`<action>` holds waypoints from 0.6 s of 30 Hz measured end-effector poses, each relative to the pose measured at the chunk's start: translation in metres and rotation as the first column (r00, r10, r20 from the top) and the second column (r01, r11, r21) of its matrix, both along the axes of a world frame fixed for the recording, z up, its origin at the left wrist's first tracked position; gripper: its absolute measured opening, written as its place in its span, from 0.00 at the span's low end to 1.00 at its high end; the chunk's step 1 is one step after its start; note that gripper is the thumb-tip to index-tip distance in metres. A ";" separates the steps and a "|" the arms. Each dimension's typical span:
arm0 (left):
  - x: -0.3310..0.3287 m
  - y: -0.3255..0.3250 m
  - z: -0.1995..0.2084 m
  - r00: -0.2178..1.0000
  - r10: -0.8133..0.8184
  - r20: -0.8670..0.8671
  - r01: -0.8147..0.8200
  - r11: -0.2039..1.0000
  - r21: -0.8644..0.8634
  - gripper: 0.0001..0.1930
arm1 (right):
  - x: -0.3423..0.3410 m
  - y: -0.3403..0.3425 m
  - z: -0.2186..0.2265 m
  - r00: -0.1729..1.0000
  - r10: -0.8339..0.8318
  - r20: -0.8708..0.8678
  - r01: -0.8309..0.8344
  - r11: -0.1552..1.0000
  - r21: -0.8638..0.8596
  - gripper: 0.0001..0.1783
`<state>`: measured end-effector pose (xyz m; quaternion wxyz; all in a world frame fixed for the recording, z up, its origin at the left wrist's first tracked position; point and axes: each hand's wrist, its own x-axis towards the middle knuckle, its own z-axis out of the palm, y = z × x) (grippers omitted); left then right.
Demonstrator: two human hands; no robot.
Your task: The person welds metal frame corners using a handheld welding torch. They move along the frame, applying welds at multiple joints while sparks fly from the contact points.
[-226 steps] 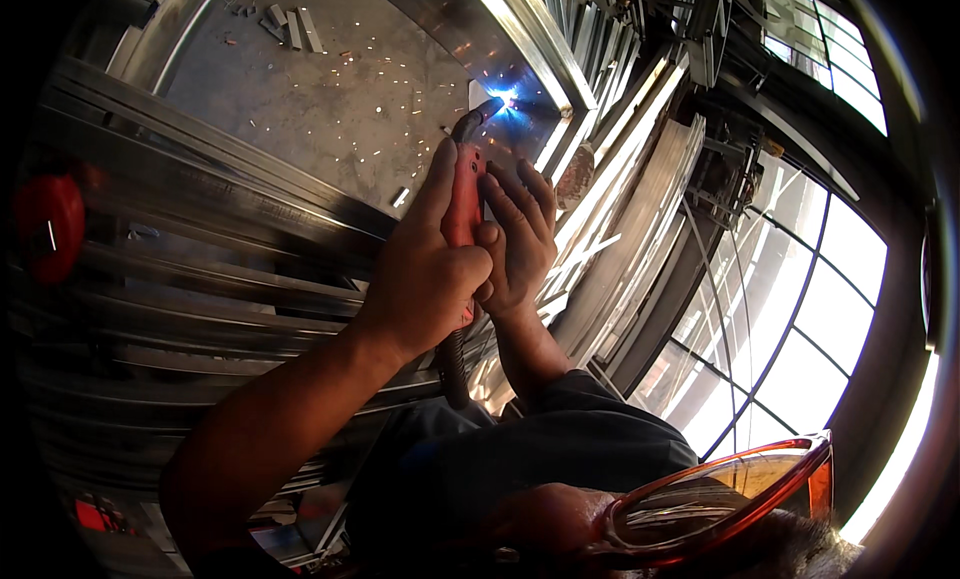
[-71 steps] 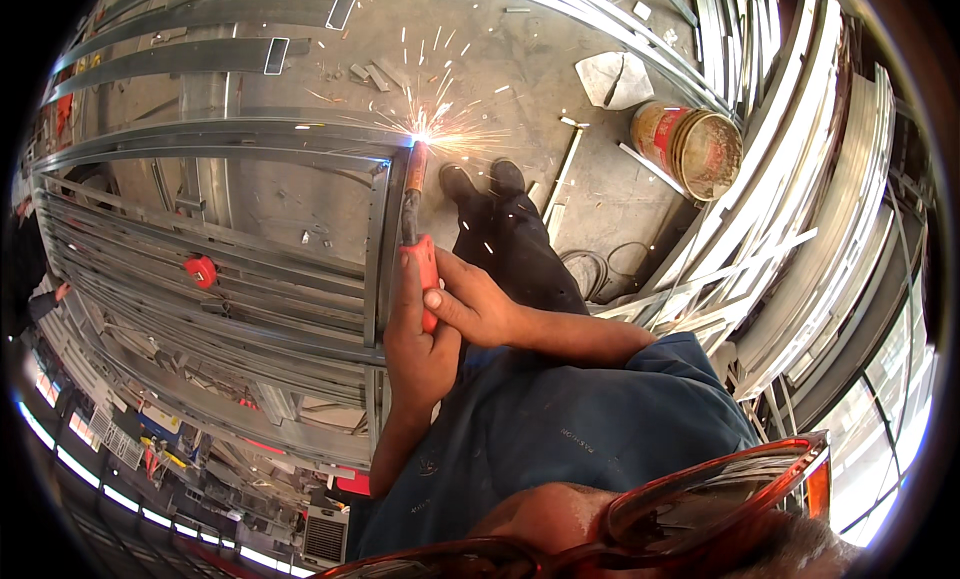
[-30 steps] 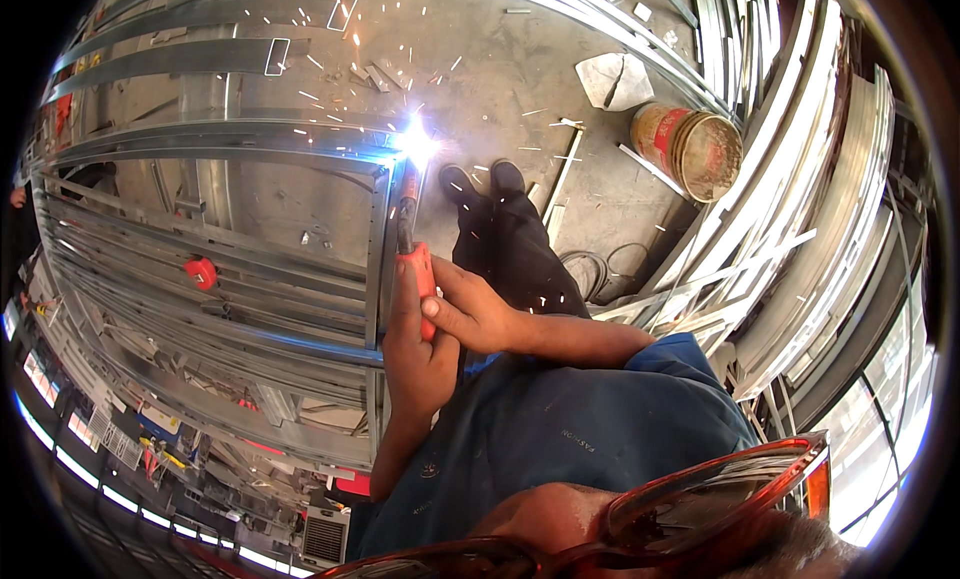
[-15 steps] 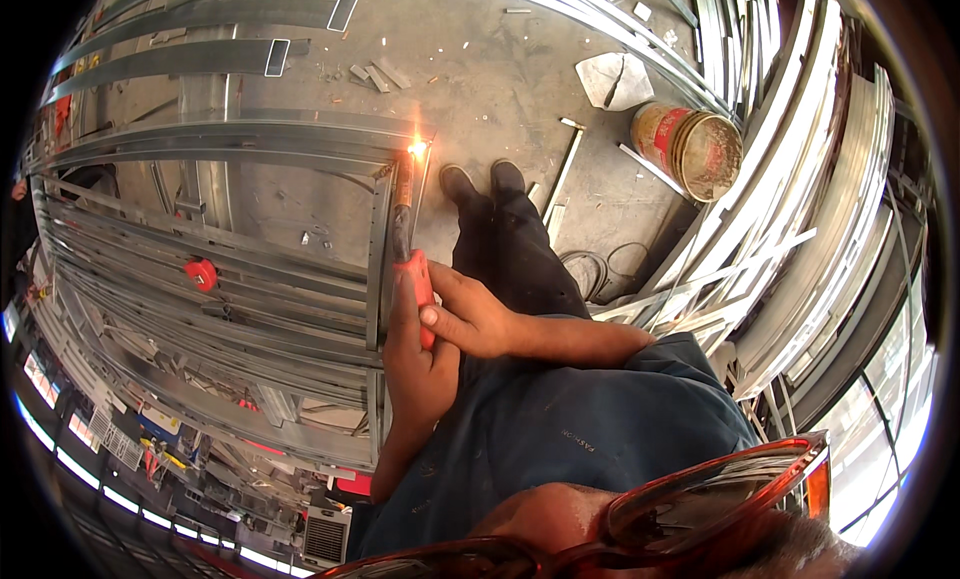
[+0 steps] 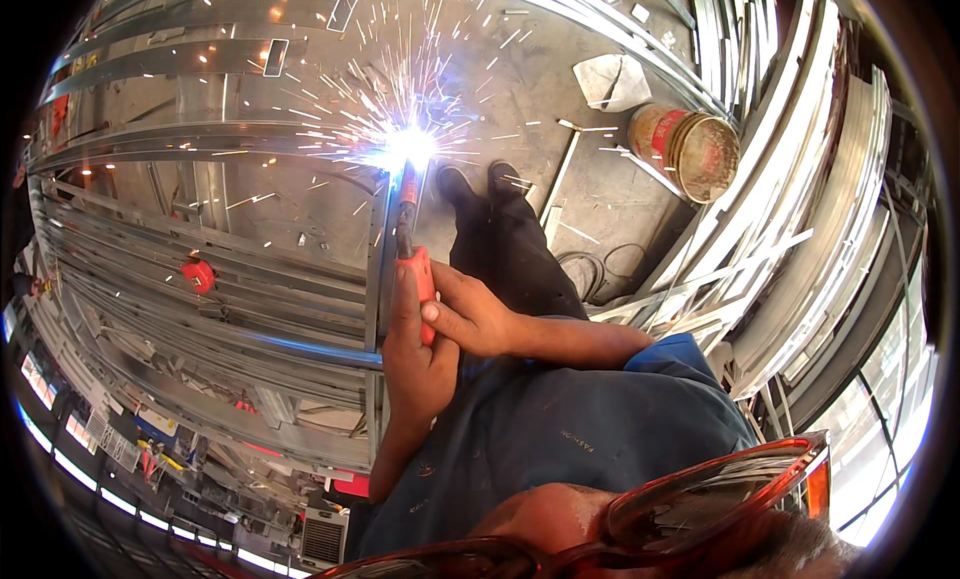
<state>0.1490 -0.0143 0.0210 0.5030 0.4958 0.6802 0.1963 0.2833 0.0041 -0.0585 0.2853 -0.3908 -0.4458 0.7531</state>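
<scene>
Both my hands are closed around the red handle of a welding torch (image 5: 416, 279). My left hand (image 5: 410, 339) wraps it from the left, with a finger stretched along the handle. From the right, my right hand (image 5: 470, 314) grips it, thumb pressed across the handle. The torch's dark neck and copper-coloured nozzle point away from me. At its tip a white-blue arc glares and sparks spray outward. The glare sits at the corner of a metal frame (image 5: 376, 279), hiding the joint there. Long steel bars (image 5: 230, 144) run left from that corner.
A red tape measure (image 5: 198, 275) lies on the steel bars at left. A stained bucket (image 5: 706, 159) rests on its side at right, beside stacked metal profiles (image 5: 800, 169). On the floor are a crumpled white sheet (image 5: 610, 83), a thin metal bar (image 5: 563, 174) and a coiled cable (image 5: 582, 269).
A small orange glow at the torch tip has become a bright white-blue arc with flying sparks. My hands keep their grip and have barely moved.
</scene>
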 end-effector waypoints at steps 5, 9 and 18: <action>-0.003 0.000 -0.001 1.000 -0.012 -0.013 0.012 1.000 0.004 0.38 | 0.001 -0.003 -0.005 0.998 0.055 0.004 -0.055 0.998 -0.002 0.36; 0.001 -0.003 0.007 1.000 0.005 0.004 -0.006 0.996 0.086 0.38 | 0.007 0.002 0.006 0.998 0.052 0.041 -0.057 0.989 0.133 0.42; 0.036 -0.036 -0.027 0.987 0.011 -0.161 0.052 0.922 0.385 0.43 | 0.051 0.015 0.031 0.996 0.002 0.095 -0.027 0.965 0.260 0.49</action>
